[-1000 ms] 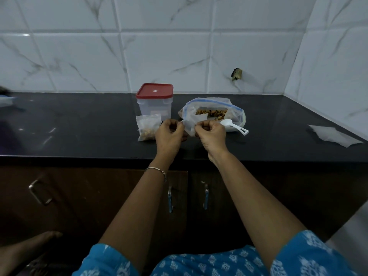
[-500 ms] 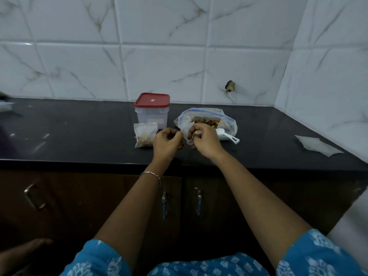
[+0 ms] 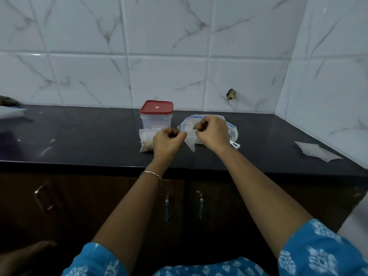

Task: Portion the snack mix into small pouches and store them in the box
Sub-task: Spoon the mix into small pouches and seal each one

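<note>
On my remote feed, left hand (image 3: 168, 141) and right hand (image 3: 213, 134), fingers curled, pinch an empty pouch (image 3: 190, 142) over the surface (image 3: 89, 136), snack-mix bag (image 3: 233, 133) at one o'clock, lidded box (image 3: 156, 116) at eleven; opening it, I judge, with scooping next.

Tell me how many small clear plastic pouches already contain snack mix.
1. The filled pouch lies on the black counter, in front of the red-lidded clear plastic box, left of the left hand. Others may hide inside the box.
</note>
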`<control>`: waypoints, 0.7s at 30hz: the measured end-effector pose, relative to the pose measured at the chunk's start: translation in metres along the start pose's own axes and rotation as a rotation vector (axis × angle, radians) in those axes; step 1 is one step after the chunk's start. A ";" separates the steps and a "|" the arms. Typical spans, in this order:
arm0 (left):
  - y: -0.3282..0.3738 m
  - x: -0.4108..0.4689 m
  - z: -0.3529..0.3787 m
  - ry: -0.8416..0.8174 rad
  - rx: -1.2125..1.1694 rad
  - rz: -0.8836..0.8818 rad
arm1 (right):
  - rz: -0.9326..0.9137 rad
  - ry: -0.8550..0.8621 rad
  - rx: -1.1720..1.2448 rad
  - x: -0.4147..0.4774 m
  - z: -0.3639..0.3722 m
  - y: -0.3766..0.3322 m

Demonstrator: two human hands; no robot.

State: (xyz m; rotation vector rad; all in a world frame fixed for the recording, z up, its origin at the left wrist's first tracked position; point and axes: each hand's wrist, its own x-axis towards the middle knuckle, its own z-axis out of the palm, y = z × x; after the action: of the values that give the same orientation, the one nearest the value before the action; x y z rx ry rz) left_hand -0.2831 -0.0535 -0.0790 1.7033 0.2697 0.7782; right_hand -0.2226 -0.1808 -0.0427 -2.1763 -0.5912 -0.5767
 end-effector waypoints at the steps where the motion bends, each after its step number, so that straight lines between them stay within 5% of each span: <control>1: 0.000 0.001 -0.002 0.002 0.046 0.001 | 0.010 -0.013 -0.008 0.001 -0.001 0.000; 7: -0.001 -0.001 -0.009 -0.037 0.165 0.142 | 0.026 -0.055 0.048 0.005 -0.004 0.001; 12: -0.010 0.006 -0.012 -0.277 0.458 0.275 | 0.064 -0.148 0.193 0.011 -0.011 0.001; 21: 0.000 0.021 -0.007 -0.265 0.513 0.336 | -0.088 -0.374 0.135 0.012 -0.023 -0.009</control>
State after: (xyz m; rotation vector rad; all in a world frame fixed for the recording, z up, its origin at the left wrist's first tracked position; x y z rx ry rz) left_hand -0.2717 -0.0367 -0.0713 2.3539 -0.0086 0.7517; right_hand -0.2230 -0.1911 -0.0167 -2.1492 -0.9009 -0.1659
